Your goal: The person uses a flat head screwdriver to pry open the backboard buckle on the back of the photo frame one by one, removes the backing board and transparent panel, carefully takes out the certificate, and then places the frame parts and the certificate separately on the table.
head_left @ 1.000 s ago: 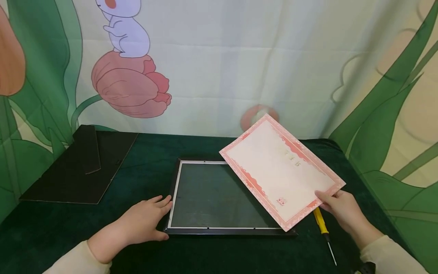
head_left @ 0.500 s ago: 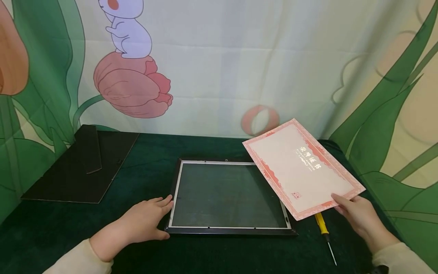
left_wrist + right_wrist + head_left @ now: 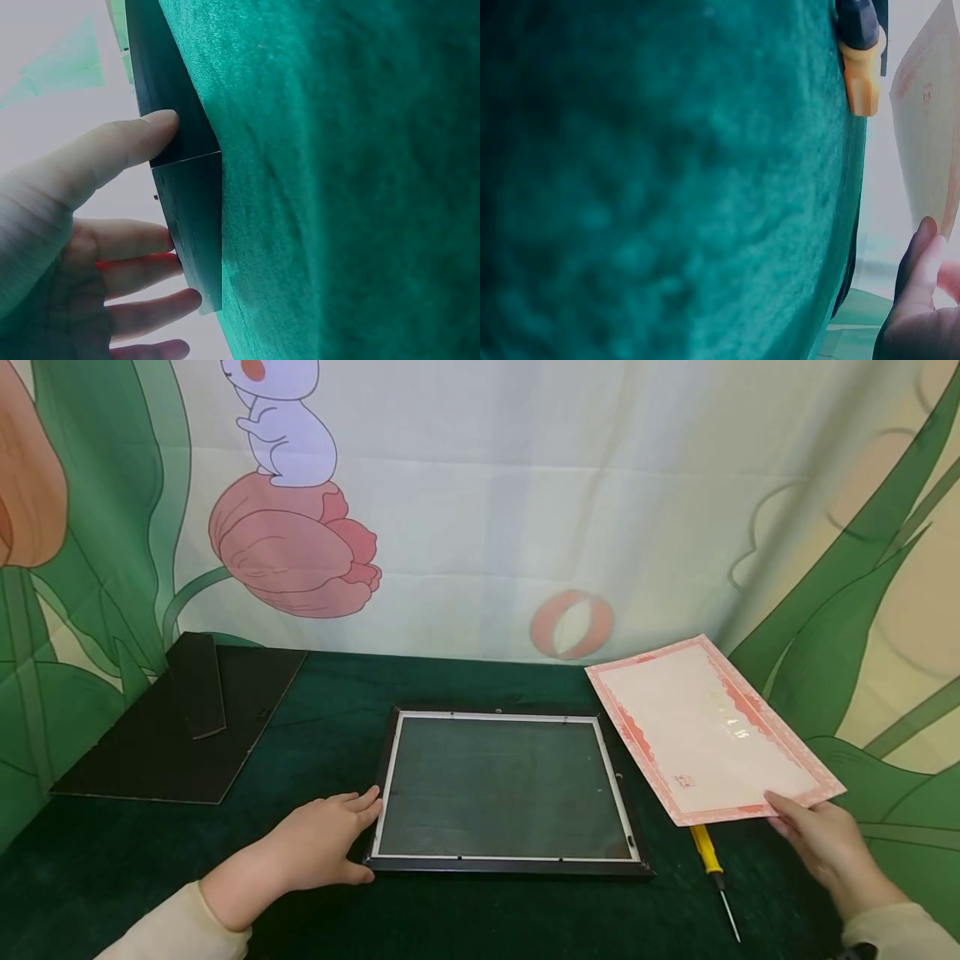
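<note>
A black picture frame (image 3: 510, 865) with a white inner edge lies flat on dark green cloth, which shows through its middle. At its near left corner rests my left hand (image 3: 315, 843); in the left wrist view the thumb (image 3: 161, 131) touches one side and extended fingers lie along the other. My right hand (image 3: 832, 852) pinches a pink-bordered certificate (image 3: 697, 735) by its near right corner, thumb on top. The sheet is held tilted, right of the frame and apart from it. Under its near edge shows a screwdriver (image 3: 707, 853) with a yellow handle, its upper end hidden.
A black backing board (image 3: 142, 752) with a stand leg (image 3: 198, 689) lies at the far left. Behind the green-covered table (image 3: 450, 918) hangs a printed curtain (image 3: 465, 527), which also runs along both sides.
The right hand has carried the certificate rightward, off the picture frame, so the frame's whole right side now shows. The left hand has stayed at the frame's corner.
</note>
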`<state>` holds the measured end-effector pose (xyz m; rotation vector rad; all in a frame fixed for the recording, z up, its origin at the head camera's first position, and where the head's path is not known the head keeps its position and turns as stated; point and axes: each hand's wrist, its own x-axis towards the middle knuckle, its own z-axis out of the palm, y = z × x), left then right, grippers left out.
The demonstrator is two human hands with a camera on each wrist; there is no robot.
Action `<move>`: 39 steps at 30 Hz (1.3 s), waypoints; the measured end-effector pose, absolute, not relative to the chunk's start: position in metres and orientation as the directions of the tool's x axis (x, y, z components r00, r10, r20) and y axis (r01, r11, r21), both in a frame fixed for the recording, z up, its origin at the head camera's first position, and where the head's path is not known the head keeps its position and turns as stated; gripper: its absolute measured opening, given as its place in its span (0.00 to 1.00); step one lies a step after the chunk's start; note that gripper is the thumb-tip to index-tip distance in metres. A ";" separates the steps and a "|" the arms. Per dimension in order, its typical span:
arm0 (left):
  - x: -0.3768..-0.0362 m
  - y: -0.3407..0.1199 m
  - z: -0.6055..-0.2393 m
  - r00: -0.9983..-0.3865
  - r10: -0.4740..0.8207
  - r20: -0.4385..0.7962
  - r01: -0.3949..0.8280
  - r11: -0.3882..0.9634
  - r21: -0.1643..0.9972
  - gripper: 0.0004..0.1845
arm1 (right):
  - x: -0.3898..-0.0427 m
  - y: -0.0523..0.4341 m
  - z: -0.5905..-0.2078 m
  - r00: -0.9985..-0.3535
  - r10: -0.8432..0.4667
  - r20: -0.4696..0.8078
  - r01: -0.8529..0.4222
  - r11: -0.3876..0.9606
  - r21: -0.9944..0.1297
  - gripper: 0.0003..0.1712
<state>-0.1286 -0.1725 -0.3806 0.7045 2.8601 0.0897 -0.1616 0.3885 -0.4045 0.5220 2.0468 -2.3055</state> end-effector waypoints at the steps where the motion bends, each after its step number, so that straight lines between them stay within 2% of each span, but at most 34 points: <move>1: -0.129 -0.172 -0.380 -0.868 0.465 -0.176 0.453 0.885 0.105 0.43 | -0.161 0.389 -0.405 -0.942 0.212 -0.261 0.233 -0.151 -0.961 0.20; 19: -0.133 -0.173 -0.382 -0.859 0.468 -0.207 0.454 0.884 0.116 0.44 | -0.164 0.403 -0.403 -0.906 0.245 -0.345 0.282 -0.258 -0.924 0.23; 22: -0.133 -0.173 -0.382 -0.859 0.470 -0.205 0.455 0.883 0.117 0.44 | -0.165 0.404 -0.403 -0.906 0.241 -0.348 0.274 -0.295 -0.915 0.20; 28: -0.133 -0.173 -0.381 -0.859 0.469 -0.206 0.455 0.883 0.115 0.44 | -0.169 0.404 -0.404 -0.913 0.220 -0.344 0.264 -0.326 -0.908 0.20; 34: -0.133 -0.172 -0.380 -0.859 0.464 -0.215 0.449 0.886 0.116 0.44 | -0.171 0.408 -0.402 -0.931 0.157 -0.331 0.261 -0.351 -0.899 0.08; 39: -0.133 -0.173 -0.380 -0.857 0.467 -0.217 0.449 0.884 0.127 0.44 | -0.175 0.414 -0.400 -0.946 0.096 -0.311 0.264 -0.330 -0.906 0.11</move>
